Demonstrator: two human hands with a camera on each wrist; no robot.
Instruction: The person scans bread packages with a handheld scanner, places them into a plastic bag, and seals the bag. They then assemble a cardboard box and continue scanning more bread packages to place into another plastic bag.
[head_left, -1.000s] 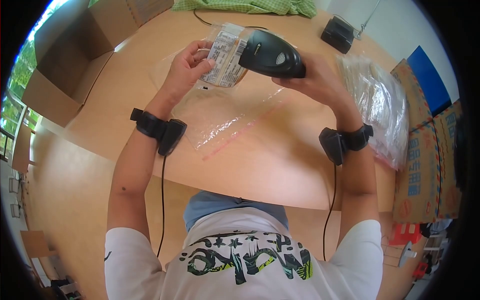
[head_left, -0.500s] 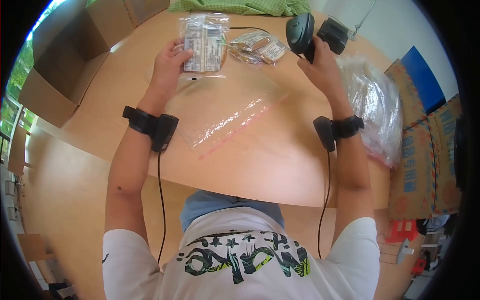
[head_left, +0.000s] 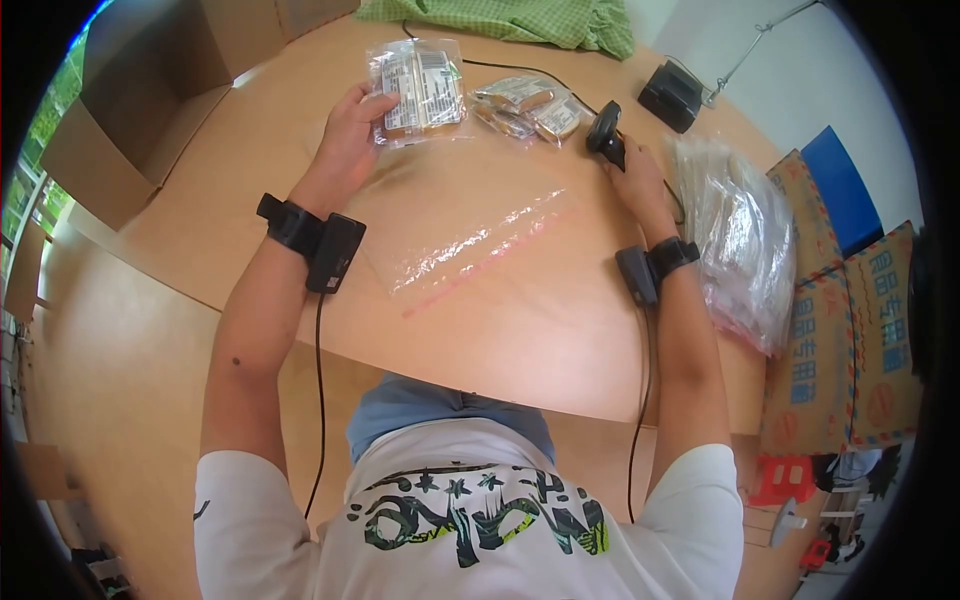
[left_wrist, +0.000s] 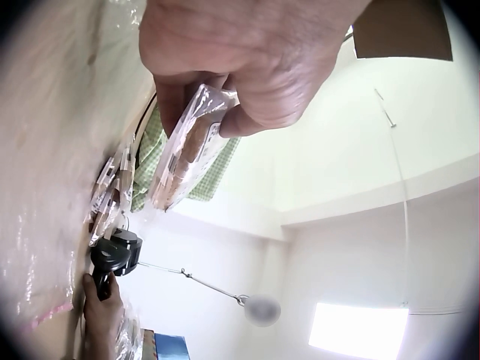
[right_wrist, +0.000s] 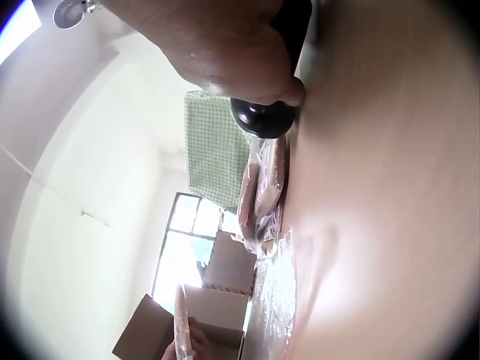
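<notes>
My left hand [head_left: 348,138] pinches a clear packet [head_left: 425,90] by its left edge, thumb on top. The packet has a printed white label with a barcode, and something light brown shows inside. In the left wrist view the packet [left_wrist: 187,161] is seen nearly edge-on between thumb and fingers. My right hand [head_left: 640,185] grips the handle of a black barcode scanner [head_left: 604,130] low over the table's right side. Between the hands lie several similar packets [head_left: 535,105] in a small heap. A large clear plastic bag [head_left: 470,245] lies flat on the table, nearer my body.
An opened cardboard box [head_left: 150,100] stands at the left. At the back are a green checked cloth [head_left: 500,20] and a black stand [head_left: 672,97]. A stack of clear bags [head_left: 740,220] lies right of my right hand, beside printed cardboard [head_left: 815,340]. The scanner's cable crosses behind the packets.
The scanner was over the packet's label; my right hand has taken it off to the right and lowered it toward the table. The left hand still holds the packet, now tilted differently.
</notes>
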